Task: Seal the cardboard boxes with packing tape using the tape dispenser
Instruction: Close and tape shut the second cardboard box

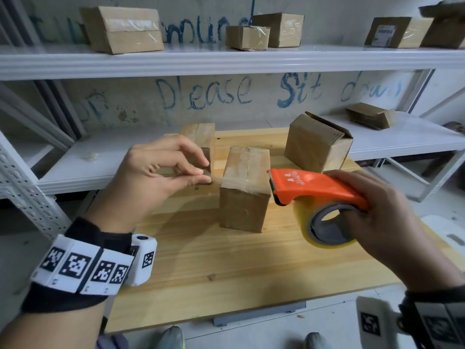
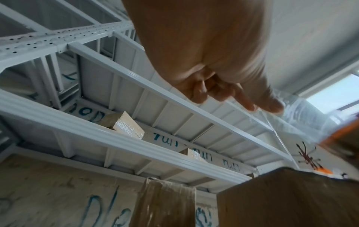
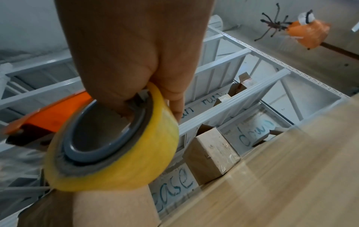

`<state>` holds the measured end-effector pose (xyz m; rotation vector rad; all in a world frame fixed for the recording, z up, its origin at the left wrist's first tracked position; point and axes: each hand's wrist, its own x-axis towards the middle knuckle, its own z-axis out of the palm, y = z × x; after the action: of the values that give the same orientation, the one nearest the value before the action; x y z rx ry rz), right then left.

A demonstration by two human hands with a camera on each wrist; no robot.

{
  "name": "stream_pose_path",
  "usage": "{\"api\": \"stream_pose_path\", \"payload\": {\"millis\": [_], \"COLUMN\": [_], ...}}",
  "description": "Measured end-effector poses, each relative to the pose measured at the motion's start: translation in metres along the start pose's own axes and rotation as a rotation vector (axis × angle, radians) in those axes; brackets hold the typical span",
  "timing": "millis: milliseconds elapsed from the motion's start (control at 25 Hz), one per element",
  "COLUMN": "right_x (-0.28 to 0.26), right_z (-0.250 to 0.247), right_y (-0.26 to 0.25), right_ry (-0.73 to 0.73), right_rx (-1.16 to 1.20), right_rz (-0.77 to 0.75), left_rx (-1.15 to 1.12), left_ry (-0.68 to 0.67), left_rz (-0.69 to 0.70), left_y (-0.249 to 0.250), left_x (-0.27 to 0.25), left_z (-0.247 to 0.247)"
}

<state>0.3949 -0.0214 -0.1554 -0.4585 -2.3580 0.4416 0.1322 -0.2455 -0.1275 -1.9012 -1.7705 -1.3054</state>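
The left hand (image 1: 161, 170) pinches the free end of the tape strip (image 1: 241, 182); the right hand (image 1: 385, 217) grips the orange tape dispenser (image 1: 314, 187). The strip spans the gap between both grips, blocking passage directly above the middle box (image 1: 245, 187). Beyond the pinch stands a taped box (image 1: 201, 137); beyond the dispenser, an open-flapped box (image 1: 318, 144). The wooden tabletop (image 1: 226, 268) nearer the person than both grips lies unobstructed.

Black sleeves (image 1: 63, 297), white wristbands (image 1: 85, 267) — square-coded markers
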Motion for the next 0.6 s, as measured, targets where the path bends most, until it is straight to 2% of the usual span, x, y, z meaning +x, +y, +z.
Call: {"api": "stream_pose_path", "payload": {"millis": [120,320,480,600], "right_x": [-0.003,-0.006,-0.007,-0.006], "right_z": [0.001,0.005,0.006,0.008], "right_y": [-0.001,-0.003,-0.003,-0.004], "right_ry": [0.046,0.010,-0.001,-0.005], "right_rx": [-0.026,-0.052,-0.047,-0.053], "right_rz": [-0.005,-0.023,-0.024,-0.019], "left_rx": [-0.113,-0.164,-0.252,-0.338], "left_ry": [0.039,0.073,0.095,0.128], "left_rz": [-0.117,-0.171,-0.335,-0.390], "left_y": [-0.001,-0.001,0.002,0.000], "left_x": [-0.006,-0.011,-0.012,-0.011], "left_z": [0.005,0.006,0.008,0.011]}}
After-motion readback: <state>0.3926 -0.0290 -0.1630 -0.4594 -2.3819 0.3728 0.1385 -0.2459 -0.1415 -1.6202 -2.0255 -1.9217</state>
